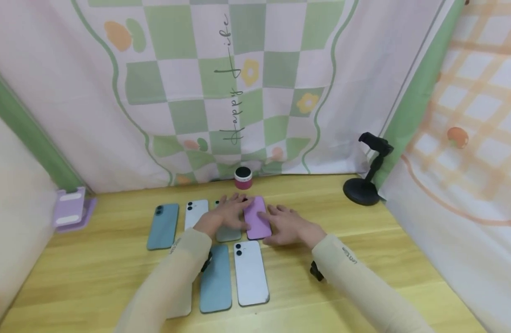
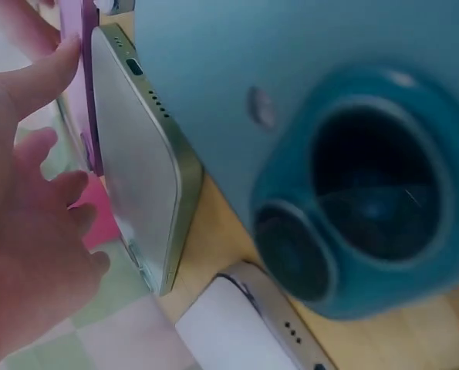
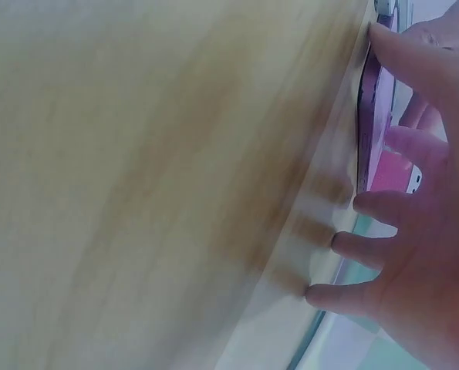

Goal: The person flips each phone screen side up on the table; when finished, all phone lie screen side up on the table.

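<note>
A purple phone (image 1: 258,221) lies on the table between the two hands. My left hand (image 1: 230,212) reaches over a pale green phone (image 1: 229,235), its thumb and a finger at the purple phone's left edge. From the other side my right hand (image 1: 286,225) touches the purple phone with spread fingers. The right wrist view shows its thumb (image 3: 403,62) along the phone's side (image 3: 372,116) and the other fingers down by the tabletop. In the left wrist view a teal phone (image 2: 206,69) with two lenses looms close, and the green phone (image 2: 136,154) is beside the left hand (image 2: 36,231).
Left of the hands lie a white phone (image 1: 195,213) and a blue phone (image 1: 163,226). Nearer are a teal phone (image 1: 216,284), a white phone (image 1: 252,275) and a pale phone (image 1: 182,303) partly under the left sleeve. Behind stand a small pink speaker (image 1: 243,178), a black stand (image 1: 361,190) and a lilac holder (image 1: 70,210).
</note>
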{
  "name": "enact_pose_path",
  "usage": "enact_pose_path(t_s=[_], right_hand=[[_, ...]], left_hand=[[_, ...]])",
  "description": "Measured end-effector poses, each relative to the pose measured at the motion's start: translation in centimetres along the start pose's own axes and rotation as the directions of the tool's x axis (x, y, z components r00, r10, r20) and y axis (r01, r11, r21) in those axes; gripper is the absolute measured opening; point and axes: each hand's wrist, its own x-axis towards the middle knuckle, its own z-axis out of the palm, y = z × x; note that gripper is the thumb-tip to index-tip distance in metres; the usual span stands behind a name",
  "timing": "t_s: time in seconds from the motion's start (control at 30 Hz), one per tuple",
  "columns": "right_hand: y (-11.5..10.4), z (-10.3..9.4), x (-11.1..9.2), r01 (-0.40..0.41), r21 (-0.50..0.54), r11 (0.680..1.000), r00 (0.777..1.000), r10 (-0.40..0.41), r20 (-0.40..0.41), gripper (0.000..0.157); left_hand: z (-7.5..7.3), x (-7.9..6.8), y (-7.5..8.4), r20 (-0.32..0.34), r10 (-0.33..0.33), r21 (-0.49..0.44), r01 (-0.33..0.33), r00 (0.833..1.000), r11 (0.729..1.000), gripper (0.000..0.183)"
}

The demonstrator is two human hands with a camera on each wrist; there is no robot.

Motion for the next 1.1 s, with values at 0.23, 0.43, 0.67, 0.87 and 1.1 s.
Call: enact_pose_path(t_s=[0.23,0.43,0.67,0.87,1.1], right_hand=[[-0.5,0.4,0.3,-0.008,-0.001,1.0,1.0,0.008,-0.013,0.083],[-0.6,0.5,0.3,-0.02,-0.017,1.0,1.0,0.02,-0.01,0.082],[-0.6,0.9,0.4,-0.009,-0.014,1.0,0.999,0.008,-0.032,0.082],[-0.7,1.1,0.4,-0.021,-0.031,0.999,0.999,0.02,-0.031,0.081],[-0.6,1.1,0.6,-0.034,-0.048,0.998,0.999,0.032,-0.025,0.08]], left_hand=[[-0.3,0.1,-0.2,0.015,0.017,-0.039,-0.016,1.0,0.999,0.09],[-0.7,0.1,-0.3,0.054,0.004,0.0,-0.004,0.999,1.0,0.09],[-0.4,0.2,-0.6,0.053,-0.018,0.014,0.017,0.998,1.0,0.093],[-0.5,0.4,-0.5,0.034,-0.003,0.027,0.002,0.999,1.0,0.092],[-0.6,0.8,-0.2,0.007,0.034,-0.024,-0.034,0.999,0.999,0.091]])
